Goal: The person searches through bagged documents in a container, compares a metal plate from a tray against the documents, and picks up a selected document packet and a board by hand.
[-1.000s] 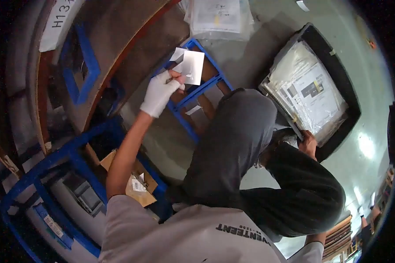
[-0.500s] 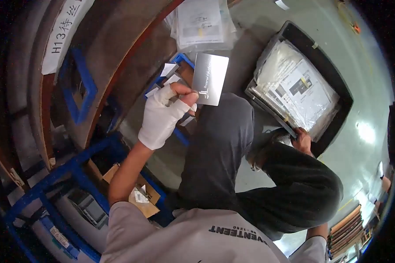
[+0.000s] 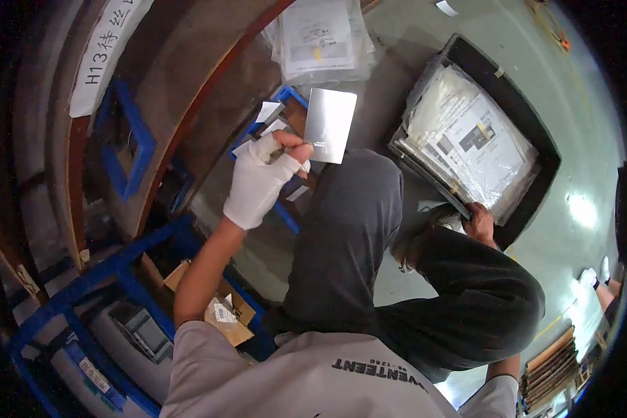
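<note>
Plate (image 3: 331,125) has shifted right; its long axis runs near-far, right of the left hand (image 3: 256,182), whose fingers (image 3: 299,152) pinch its near-left corner. Right hand (image 3: 480,226), farther, touches bin (image 3: 545,164); grip unclear.

The scene is taken in by a single head-worn camera, faced forward and steeply down. The grey shirt (image 3: 306,376) is seen from very near, along the bottom, with the dark trousers (image 3: 352,237) beyond it. The left hand (image 3: 261,177) and right hand (image 3: 479,224) are both viewed from above, and the black bin (image 3: 512,87) is looked into over its rim. The floor (image 3: 411,35) is shown farther off, within a wide, round, dark-cornered field.
</note>
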Tool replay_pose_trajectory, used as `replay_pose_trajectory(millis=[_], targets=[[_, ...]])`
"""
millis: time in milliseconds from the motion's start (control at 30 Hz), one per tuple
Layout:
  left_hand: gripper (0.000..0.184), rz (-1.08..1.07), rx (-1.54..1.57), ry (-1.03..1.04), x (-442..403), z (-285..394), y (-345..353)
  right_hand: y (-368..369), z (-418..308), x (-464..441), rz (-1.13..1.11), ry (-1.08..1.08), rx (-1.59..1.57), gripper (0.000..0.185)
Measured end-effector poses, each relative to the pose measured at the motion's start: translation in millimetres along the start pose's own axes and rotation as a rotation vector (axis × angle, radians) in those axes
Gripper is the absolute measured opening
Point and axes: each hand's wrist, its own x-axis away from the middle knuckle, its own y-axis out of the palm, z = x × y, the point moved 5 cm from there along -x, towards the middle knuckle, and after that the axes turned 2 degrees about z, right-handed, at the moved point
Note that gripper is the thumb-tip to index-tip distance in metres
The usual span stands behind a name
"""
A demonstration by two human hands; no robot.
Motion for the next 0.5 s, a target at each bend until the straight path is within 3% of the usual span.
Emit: replay_pose_trajectory(millis=[67,133,200,267,300,500], targets=[[0.009,0.021,-0.303,0.073,-12.8,-7.4,-12.7,1.9,0.0,1.0,0.040,-0.008,-0.003,0.037],[0.014,0.033,-0.315,-0.019,-39.0,-56.0,-41.6,2.0,-0.2,0.2,0.081,-0.022,-0.007,0.032],[0.014,0.061,-0.397,-0.066,-61.9,-114.6,-78.5,4.9,5.4,-1.3,0.019,-0.009,0.018,0.041],[0.014,0.024,-0.895,0.210,-78.4,-168.2,-109.0,5.9,7.4,-1.6,0.029,-0.023,0.029,0.040],[0.016,-0.013,-0.961,0.037,-78.2,-179.0,-110.6,6.4,6.9,-1.5,0.038,-0.030,0.039,0.040],[0.019,-0.074,-1.152,0.193,-69.8,-224.1,-86.5,6.0,5.7,0.3,0.133,-0.095,-0.020,0.030]])
